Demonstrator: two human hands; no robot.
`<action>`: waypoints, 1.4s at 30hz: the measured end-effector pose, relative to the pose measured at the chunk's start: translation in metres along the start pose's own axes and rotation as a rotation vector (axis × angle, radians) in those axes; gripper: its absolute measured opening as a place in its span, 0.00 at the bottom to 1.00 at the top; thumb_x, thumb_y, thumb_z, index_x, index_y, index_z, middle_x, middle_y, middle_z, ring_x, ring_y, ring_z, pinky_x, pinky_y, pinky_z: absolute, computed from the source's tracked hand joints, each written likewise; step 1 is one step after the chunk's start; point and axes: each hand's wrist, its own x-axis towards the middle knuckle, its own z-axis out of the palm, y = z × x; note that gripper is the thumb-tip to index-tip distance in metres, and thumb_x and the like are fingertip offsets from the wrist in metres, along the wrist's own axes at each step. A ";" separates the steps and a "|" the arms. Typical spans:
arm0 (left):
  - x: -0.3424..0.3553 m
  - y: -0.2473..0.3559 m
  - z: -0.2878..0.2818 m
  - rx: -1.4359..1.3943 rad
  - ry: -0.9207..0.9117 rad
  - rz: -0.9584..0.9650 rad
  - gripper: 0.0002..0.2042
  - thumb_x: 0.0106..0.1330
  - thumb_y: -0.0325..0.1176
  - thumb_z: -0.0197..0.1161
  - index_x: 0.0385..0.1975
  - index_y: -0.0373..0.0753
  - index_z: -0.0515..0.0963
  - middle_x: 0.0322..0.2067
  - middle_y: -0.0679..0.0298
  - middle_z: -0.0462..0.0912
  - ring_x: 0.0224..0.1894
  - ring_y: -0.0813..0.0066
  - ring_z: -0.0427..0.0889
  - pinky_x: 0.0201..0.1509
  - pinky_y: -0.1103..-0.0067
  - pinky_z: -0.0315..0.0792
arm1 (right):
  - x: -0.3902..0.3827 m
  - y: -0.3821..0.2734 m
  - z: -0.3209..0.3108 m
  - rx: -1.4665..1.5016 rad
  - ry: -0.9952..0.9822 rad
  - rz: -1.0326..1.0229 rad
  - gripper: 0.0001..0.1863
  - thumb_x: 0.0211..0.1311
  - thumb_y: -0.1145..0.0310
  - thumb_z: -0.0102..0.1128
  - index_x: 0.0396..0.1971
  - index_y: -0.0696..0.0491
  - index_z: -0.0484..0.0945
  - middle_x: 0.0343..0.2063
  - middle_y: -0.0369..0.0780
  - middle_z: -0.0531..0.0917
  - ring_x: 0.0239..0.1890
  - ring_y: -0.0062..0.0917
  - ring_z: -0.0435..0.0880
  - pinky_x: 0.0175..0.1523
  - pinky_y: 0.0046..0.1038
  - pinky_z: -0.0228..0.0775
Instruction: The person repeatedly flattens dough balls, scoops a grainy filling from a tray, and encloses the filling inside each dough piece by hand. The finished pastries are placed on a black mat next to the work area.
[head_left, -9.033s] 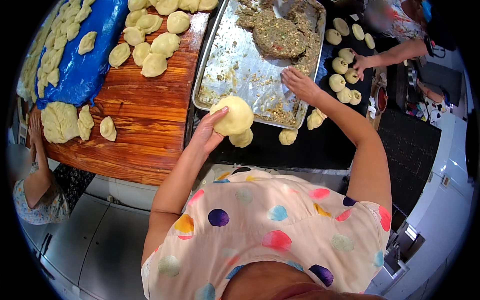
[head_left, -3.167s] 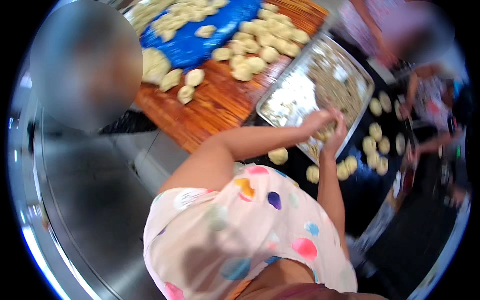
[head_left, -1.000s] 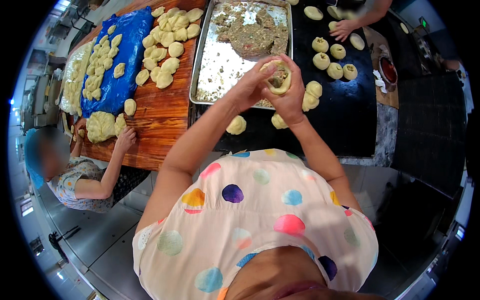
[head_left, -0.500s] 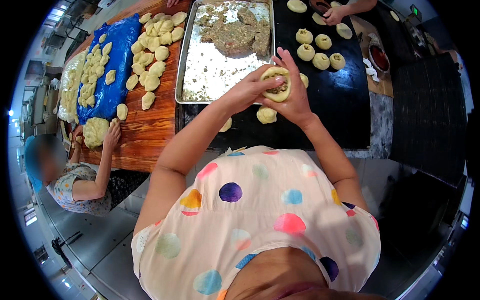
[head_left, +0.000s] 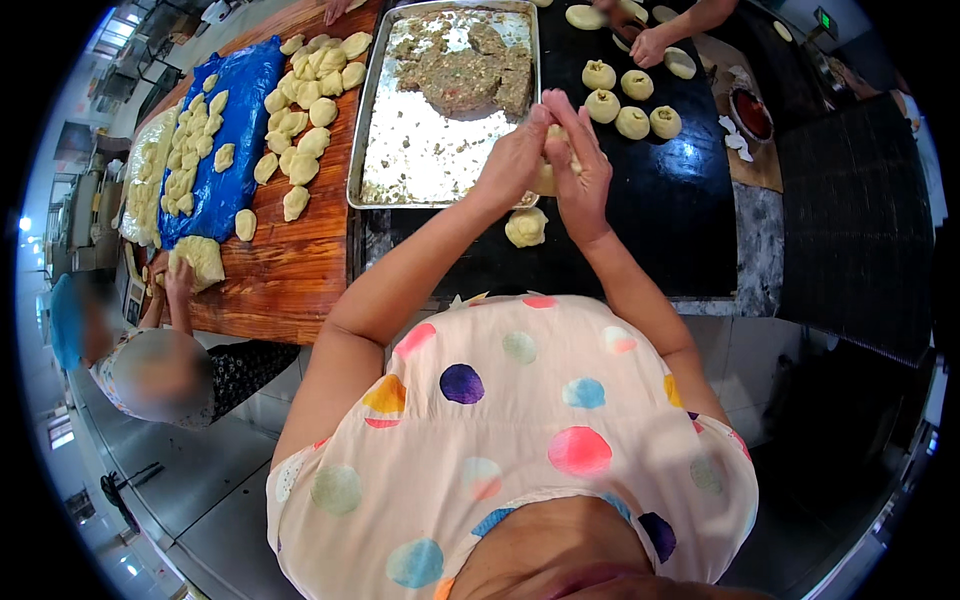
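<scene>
Between my two hands, over the right edge of the metal tray (head_left: 354,150), sits a filled dough bun (head_left: 546,181). Most of it is covered by my fingers, so its opening is hidden. My left hand (head_left: 515,160) presses on the bun from the left. On its other side, my right hand (head_left: 584,178) cups it with long fingers pointing up. Just below them a round dough piece (head_left: 526,228) rests on the black work surface (head_left: 650,220). Brown-green minced filling (head_left: 465,82) is heaped in the far part of the tray.
Several pleated buns (head_left: 633,122) stand right of my hands. Beyond them, another person's hand (head_left: 650,47) works near flat dough discs (head_left: 585,17). To the left, dough pieces (head_left: 296,202) lie on a wooden table (head_left: 290,270) and blue plastic (head_left: 235,110); a co-worker handles a dough lump (head_left: 205,262).
My hands have closed around the bun, covering the filling that showed before. The co-worker at left has shifted a hand on the dough lump. The far person's hand has moved slightly left.
</scene>
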 end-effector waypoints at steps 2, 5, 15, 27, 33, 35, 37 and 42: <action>-0.002 0.021 -0.013 -0.194 -0.113 0.011 0.39 0.71 0.65 0.30 0.67 0.38 0.59 0.59 0.51 0.70 0.60 0.63 0.70 0.65 0.71 0.62 | 0.001 -0.017 0.004 0.088 0.018 0.014 0.32 0.58 0.52 0.66 0.57 0.56 0.73 0.55 0.47 0.78 0.64 0.40 0.70 0.72 0.41 0.47; -0.005 0.037 -0.014 -0.338 -0.171 -0.031 0.42 0.67 0.69 0.29 0.72 0.42 0.46 0.67 0.53 0.60 0.68 0.62 0.62 0.70 0.67 0.56 | 0.005 -0.017 0.000 -0.053 -0.028 -0.104 0.28 0.50 0.59 0.73 0.49 0.54 0.78 0.52 0.44 0.79 0.58 0.39 0.75 0.67 0.38 0.58; -0.018 -0.005 0.001 -1.060 -0.059 -0.208 0.33 0.72 0.62 0.35 0.60 0.38 0.65 0.55 0.58 0.73 0.57 0.64 0.75 0.59 0.66 0.72 | 0.006 -0.043 0.003 -0.103 -0.032 -0.122 0.21 0.50 0.67 0.72 0.45 0.53 0.79 0.51 0.46 0.78 0.52 0.35 0.79 0.58 0.31 0.69; -0.024 -0.002 -0.001 -1.155 -0.037 -0.205 0.30 0.71 0.61 0.39 0.53 0.38 0.70 0.49 0.58 0.77 0.53 0.66 0.77 0.57 0.67 0.73 | -0.004 -0.033 0.017 0.017 -0.033 -0.083 0.13 0.54 0.71 0.67 0.39 0.56 0.79 0.46 0.42 0.82 0.49 0.28 0.80 0.53 0.28 0.73; -0.025 -0.016 -0.001 -1.079 -0.193 -0.350 0.25 0.72 0.57 0.45 0.53 0.42 0.70 0.46 0.59 0.78 0.46 0.68 0.81 0.49 0.69 0.78 | 0.007 -0.051 -0.014 -0.057 -0.396 -0.362 0.11 0.51 0.72 0.69 0.35 0.56 0.80 0.41 0.43 0.83 0.45 0.32 0.83 0.51 0.29 0.74; -0.032 0.021 0.007 -1.028 -0.095 -0.408 0.28 0.71 0.60 0.44 0.53 0.40 0.70 0.46 0.60 0.78 0.48 0.68 0.80 0.53 0.70 0.75 | 0.003 -0.040 -0.017 0.024 -0.247 -0.301 0.08 0.50 0.75 0.67 0.32 0.55 0.79 0.37 0.42 0.84 0.41 0.32 0.84 0.47 0.28 0.75; -0.037 0.025 0.004 -1.148 -0.175 -0.312 0.30 0.71 0.61 0.42 0.52 0.37 0.71 0.46 0.59 0.78 0.48 0.68 0.79 0.55 0.71 0.73 | -0.002 -0.043 -0.007 0.100 -0.035 -0.201 0.06 0.50 0.79 0.65 0.29 0.57 0.78 0.34 0.42 0.83 0.40 0.30 0.84 0.47 0.29 0.74; -0.031 0.010 0.019 -1.176 0.002 -0.177 0.26 0.73 0.55 0.43 0.48 0.35 0.73 0.42 0.58 0.78 0.45 0.70 0.79 0.54 0.76 0.73 | -0.019 -0.039 0.028 -0.081 0.280 -0.255 0.06 0.51 0.77 0.65 0.29 0.56 0.76 0.32 0.42 0.83 0.40 0.35 0.83 0.48 0.33 0.73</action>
